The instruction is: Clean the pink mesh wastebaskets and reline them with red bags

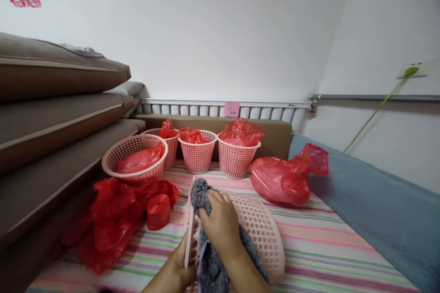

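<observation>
A pink perforated plastic basket [263, 229] lies tipped on its side at the lower middle, its rim facing left. My left hand [182, 263] grips the rim low down, its fingers partly hidden behind the plastic. A grey cloth [215, 268] with a purple edge is bunched in my right hand [220, 219], which presses it against the upper part of the rim. The rest of the cloth hangs down into and across the basket.
Several pink baskets [197, 158] with red plastic bags stand along the back. A filled red bag [282, 181] lies right. Loose red bags [113, 215] and a red roll [158, 212] lie left, beside stacked brown cushions [62, 105]. A blue-grey surface [371, 201] borders the right.
</observation>
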`<state>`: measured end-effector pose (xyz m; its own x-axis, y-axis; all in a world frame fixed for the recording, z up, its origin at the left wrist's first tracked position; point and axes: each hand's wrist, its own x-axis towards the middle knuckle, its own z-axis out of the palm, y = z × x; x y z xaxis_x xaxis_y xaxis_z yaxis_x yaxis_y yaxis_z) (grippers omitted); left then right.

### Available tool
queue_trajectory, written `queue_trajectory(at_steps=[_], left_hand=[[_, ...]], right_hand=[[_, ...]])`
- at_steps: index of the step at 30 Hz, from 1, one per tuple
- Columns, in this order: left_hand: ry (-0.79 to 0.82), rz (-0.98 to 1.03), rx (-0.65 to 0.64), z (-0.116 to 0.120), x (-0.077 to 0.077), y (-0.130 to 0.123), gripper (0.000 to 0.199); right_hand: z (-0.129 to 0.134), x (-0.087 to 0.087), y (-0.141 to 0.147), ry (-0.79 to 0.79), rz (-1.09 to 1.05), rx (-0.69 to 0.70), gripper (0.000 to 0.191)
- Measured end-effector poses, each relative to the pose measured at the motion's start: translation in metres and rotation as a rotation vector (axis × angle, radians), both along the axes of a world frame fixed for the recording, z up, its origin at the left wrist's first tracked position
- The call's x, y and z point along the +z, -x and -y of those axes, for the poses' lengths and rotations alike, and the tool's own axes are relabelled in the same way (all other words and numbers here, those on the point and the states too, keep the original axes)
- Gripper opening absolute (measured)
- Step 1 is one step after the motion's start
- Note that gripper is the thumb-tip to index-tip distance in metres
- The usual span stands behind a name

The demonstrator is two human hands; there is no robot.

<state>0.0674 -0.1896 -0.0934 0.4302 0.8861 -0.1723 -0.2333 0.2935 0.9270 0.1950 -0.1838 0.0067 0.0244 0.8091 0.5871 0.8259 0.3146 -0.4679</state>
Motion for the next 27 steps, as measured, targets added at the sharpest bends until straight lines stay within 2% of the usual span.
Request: queue_trajectory(at_steps=[4,7,9,12,14,16,17,20,25,27], left_hand=[[0.024,0.024,-0.015,-0.001,-0.006,-0.008,0.077],[-0.071,0.071,-0.044,0.009,0.0,-0.003,0.085],[-0.154,0.092,-0.026,0.016,0.016,0.001,0.086],[-0.24,0.121,0.042,0.019,0.053,-0.001,0.074],[-0.268,0.136,0.024,0.017,0.075,-0.007,0.077],[-0.299,0.134,-0.033,0.013,0.087,-0.014,0.077],[-0.323,0.135,-0.061,0.011,0.088,-0.017,0.076],[-0.372,0.148,-0.111,0.005,0.072,-0.022,0.073],[-0.323,0.108,-0.107,0.003,0.019,-0.012,0.076],[-0.317,0.055,-0.095,0.004,0.002,-0.003,0.075]], right_hand=[[-0.017,0.005,0.001,0.034,0.07,-0.034,0.017],[-0.024,0.004,0.001,0.04,0.092,-0.042,0.012],[-0.023,0.002,0.001,0.038,0.078,-0.041,0.015],[-0.015,-0.002,-0.002,0.017,0.035,-0.029,0.02],[-0.007,-0.004,-0.007,-0.03,0.0,-0.028,0.025],[0.001,-0.007,-0.015,-0.096,-0.025,-0.043,0.029],[0.004,-0.008,-0.019,-0.128,-0.031,-0.051,0.031],[0.01,-0.018,-0.027,-0.172,-0.025,-0.052,0.035],[0.019,-0.043,-0.014,-0.109,-0.039,0.018,0.043],[0.022,-0.049,-0.006,-0.087,-0.046,0.057,0.045]])
